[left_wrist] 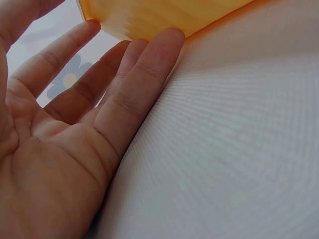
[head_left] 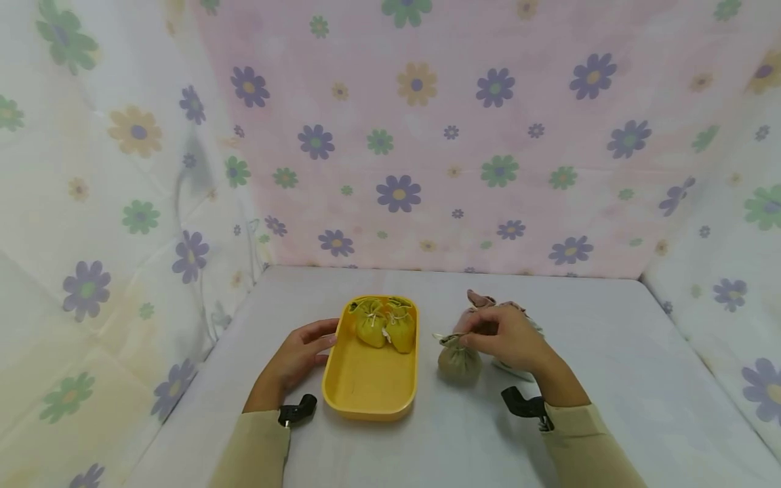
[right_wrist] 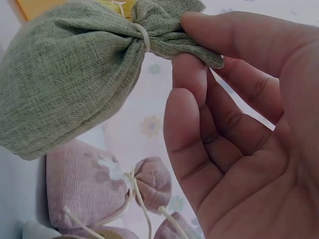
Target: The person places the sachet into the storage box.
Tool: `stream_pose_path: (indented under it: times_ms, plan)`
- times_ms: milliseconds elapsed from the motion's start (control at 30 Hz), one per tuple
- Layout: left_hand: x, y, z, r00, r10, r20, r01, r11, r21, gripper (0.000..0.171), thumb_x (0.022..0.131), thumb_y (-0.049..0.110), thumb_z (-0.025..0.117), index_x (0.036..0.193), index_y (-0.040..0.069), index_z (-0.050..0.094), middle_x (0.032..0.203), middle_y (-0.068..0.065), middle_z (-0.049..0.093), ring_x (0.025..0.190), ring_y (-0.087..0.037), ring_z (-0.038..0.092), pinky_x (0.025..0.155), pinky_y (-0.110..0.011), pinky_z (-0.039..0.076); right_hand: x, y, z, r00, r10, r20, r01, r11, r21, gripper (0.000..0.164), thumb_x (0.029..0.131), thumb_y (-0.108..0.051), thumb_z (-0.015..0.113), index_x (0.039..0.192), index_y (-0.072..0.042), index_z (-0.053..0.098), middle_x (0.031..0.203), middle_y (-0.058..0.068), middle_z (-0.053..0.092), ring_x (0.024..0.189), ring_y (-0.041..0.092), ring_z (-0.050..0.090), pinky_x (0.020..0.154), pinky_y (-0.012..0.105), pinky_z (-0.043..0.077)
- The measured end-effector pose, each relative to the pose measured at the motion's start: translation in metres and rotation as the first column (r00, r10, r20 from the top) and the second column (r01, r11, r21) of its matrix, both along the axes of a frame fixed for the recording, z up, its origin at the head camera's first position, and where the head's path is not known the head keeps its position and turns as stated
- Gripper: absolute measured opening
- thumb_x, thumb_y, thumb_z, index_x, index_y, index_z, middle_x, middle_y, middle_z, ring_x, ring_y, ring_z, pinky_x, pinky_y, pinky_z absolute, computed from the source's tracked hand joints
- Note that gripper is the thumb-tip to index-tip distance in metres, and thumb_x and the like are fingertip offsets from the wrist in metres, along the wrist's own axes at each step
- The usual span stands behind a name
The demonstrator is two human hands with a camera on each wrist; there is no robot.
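Note:
My right hand (head_left: 509, 339) pinches the gathered neck of a green cloth drawstring pouch (right_wrist: 75, 74) between thumb and fingers. In the head view that pouch hangs just right of a yellow plastic tray (head_left: 369, 386). My left hand (head_left: 297, 356) rests at the tray's left side, its fairly straight fingers (left_wrist: 137, 84) touching the wall. Two yellow-green drawstring pouches (head_left: 370, 329) sit side by side at the tray's far end. Pink pouches (right_wrist: 84, 184) with cream cords lie beyond and below the held one, partly hidden by my right hand in the head view.
A white table (head_left: 586, 325) carries everything. Flower-printed cloth (head_left: 427, 135) rises behind it and along both sides. Near the right hand, a whitish pouch (head_left: 512, 369) shows partly under the fingers. Black camera mounts (head_left: 526, 404) sit on both wrists.

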State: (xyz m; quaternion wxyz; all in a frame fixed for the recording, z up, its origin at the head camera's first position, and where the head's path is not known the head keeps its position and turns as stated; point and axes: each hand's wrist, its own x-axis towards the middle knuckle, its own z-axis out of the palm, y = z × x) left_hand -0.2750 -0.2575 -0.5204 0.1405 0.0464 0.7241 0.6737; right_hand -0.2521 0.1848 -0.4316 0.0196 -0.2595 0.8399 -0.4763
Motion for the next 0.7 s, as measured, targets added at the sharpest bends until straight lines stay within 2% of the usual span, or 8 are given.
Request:
stream_pose_path:
  times_ms: [200,300,400,467,567,633,700]
  plan:
    - [-0.002,0.001,0.000,1.000,0.014,0.005,-0.014,1.000,-0.013,0.047,0.099,0.027,0.072,0.144,0.018,0.060,0.150,-0.004,0.057,0.130,-0.026,0.062,0.096,-0.040,0.060,-0.001,-0.006,0.005,0.999,-0.033,0.003,0.033,0.999,-0.021,0.007,0.089,-0.021,0.083,0.093,-0.020,0.077,0.100,-0.001,0.076,0.088,0.019,0.070,0.066,0.026,0.057]
    - [-0.003,0.001,0.000,1.000,0.014,0.007,-0.014,1.000,-0.014,0.047,0.099,0.028,0.072,0.144,0.018,0.061,0.150,-0.003,0.057,0.130,-0.024,0.061,0.096,-0.039,0.060,-0.002,-0.007,0.006,0.999,-0.050,-0.004,0.050,0.999,-0.020,0.007,0.089,-0.023,0.083,0.092,-0.021,0.077,0.110,0.001,0.076,0.116,0.026,0.068,0.066,0.026,0.056]
    - [-0.002,0.001,0.000,1.000,0.010,0.003,-0.010,1.000,-0.013,0.049,0.099,0.027,0.071,0.146,0.016,0.059,0.152,-0.005,0.055,0.130,-0.024,0.061,0.096,-0.039,0.060,-0.003,-0.009,0.010,0.998,-0.056,-0.001,0.056,0.998,-0.011,0.006,0.089,-0.024,0.082,0.091,-0.024,0.077,0.109,0.000,0.077,0.142,0.030,0.052,0.065,0.027,0.056]
    - [-0.002,0.001,0.000,1.000,0.009,0.002,-0.009,1.000,-0.017,0.050,0.100,0.027,0.071,0.146,0.016,0.058,0.153,-0.006,0.054,0.130,-0.025,0.062,0.096,-0.039,0.061,-0.003,-0.011,0.013,0.998,-0.058,0.000,0.058,0.998,-0.004,0.006,0.090,-0.024,0.082,0.091,-0.024,0.076,0.101,-0.002,0.077,0.135,0.030,0.058,0.069,0.027,0.057]
    - [-0.002,0.001,-0.001,1.000,0.011,0.006,-0.011,1.000,-0.024,0.050,0.099,0.027,0.071,0.146,0.016,0.058,0.154,-0.006,0.054,0.130,-0.024,0.062,0.096,-0.039,0.061,-0.004,-0.016,0.018,0.997,-0.075,0.002,0.075,0.997,0.016,0.006,0.090,-0.028,0.082,0.092,-0.027,0.076,0.091,-0.005,0.075,0.103,0.025,0.071,0.070,0.028,0.059]
    - [-0.002,0.001,-0.001,1.000,0.016,0.011,-0.016,0.999,-0.029,0.050,0.099,0.028,0.072,0.146,0.017,0.059,0.153,-0.005,0.055,0.129,-0.024,0.063,0.096,-0.038,0.061,-0.005,-0.019,0.021,0.996,-0.086,-0.001,0.086,0.996,0.033,0.006,0.090,-0.029,0.081,0.092,-0.029,0.076,0.090,-0.006,0.074,0.083,0.022,0.069,0.071,0.030,0.059]
    - [-0.002,0.001,-0.002,1.000,0.019,0.015,-0.018,0.999,-0.029,0.049,0.099,0.028,0.072,0.145,0.018,0.060,0.152,-0.004,0.056,0.129,-0.024,0.063,0.096,-0.039,0.060,-0.006,-0.022,0.024,0.996,-0.092,-0.001,0.092,0.995,0.042,0.005,0.090,-0.030,0.081,0.091,-0.030,0.076,0.091,-0.007,0.074,0.080,0.021,0.067,0.069,0.032,0.059]
